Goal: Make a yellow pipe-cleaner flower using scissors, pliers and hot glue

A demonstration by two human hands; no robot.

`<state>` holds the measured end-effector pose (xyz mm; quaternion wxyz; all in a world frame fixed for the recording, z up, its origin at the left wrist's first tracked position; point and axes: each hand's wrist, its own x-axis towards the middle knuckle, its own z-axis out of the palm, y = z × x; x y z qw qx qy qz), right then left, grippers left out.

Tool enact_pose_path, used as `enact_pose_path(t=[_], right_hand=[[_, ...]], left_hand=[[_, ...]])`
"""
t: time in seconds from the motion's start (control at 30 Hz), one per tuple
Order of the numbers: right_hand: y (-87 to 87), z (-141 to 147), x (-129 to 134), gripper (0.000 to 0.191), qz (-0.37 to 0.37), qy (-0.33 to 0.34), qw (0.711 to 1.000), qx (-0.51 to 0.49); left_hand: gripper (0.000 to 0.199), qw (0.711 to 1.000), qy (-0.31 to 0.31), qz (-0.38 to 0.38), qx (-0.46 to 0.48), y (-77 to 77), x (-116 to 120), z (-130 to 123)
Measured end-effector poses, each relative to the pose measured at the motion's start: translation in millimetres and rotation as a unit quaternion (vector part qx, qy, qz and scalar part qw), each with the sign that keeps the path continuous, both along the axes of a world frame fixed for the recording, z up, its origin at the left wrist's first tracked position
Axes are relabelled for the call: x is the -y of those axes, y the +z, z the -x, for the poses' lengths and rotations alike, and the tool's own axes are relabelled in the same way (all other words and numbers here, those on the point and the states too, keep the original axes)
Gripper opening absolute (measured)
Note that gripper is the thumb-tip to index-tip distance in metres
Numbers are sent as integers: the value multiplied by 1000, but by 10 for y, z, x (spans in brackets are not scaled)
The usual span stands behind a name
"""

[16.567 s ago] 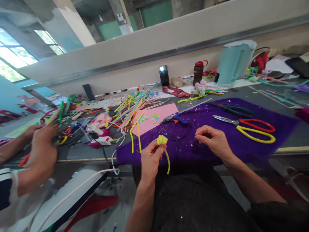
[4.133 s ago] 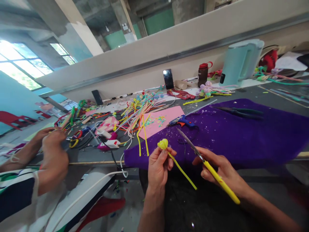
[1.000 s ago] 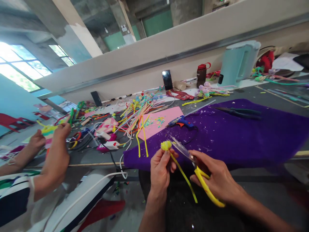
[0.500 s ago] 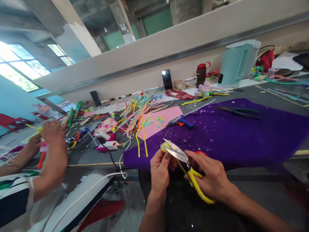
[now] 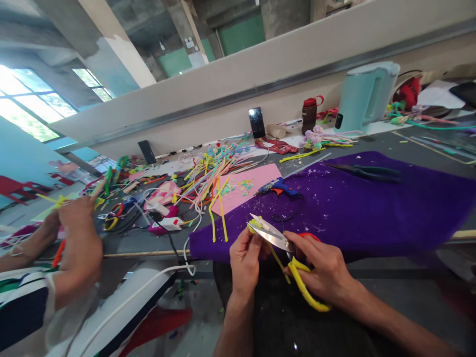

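My left hand (image 5: 245,263) pinches a small yellow fuzzy piece (image 5: 255,225), from which a yellow stem (image 5: 278,264) hangs down to the right. In my right hand (image 5: 323,270) are scissors (image 5: 273,236) with yellow-wrapped handles. Their blades, slightly parted, point left and reach the yellow piece at my left fingertips. Both hands are at the front edge of a purple cloth (image 5: 357,213). Beyond them a blue glue gun (image 5: 278,186) lies across the cloth and a pink sheet (image 5: 253,186), near two bent yellow stems (image 5: 222,213).
At the left, another person's hands (image 5: 76,210) hold yellow stems. Colourful stems (image 5: 208,173), a power strip (image 5: 167,223) and white cables lie between us. Dark pliers (image 5: 368,172) rest on the cloth. A phone (image 5: 256,122), bottle (image 5: 309,115) and kettle (image 5: 366,96) stand at the back.
The yellow stem below my hands has swung slightly left. My hands and the scissors have shifted very little. The other person's hands have moved slightly, with more yellow stem showing above them.
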<state>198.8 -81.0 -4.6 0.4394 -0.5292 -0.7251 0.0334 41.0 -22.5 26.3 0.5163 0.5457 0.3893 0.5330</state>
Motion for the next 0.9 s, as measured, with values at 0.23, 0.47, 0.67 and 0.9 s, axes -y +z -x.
enact_pose_path(t=[0.23,0.47,0.67,0.9], right_hand=[[-41,-4,-20,50,-11,3,1000,5],[-74,-2,-18,51,-8,7,1000,0],[-108,-11,-16,53,6,15,1000,1],[-113,-20,-14,55,19,31,999,-11]], left_hand=[[12,999,-20,17,36,-52,4,-9],[14,998,-24,35,38,-39,11,-20],[17,998,-13,38,38,-34,13,-28],[16,999,-16,34,34,-37,7,-19]])
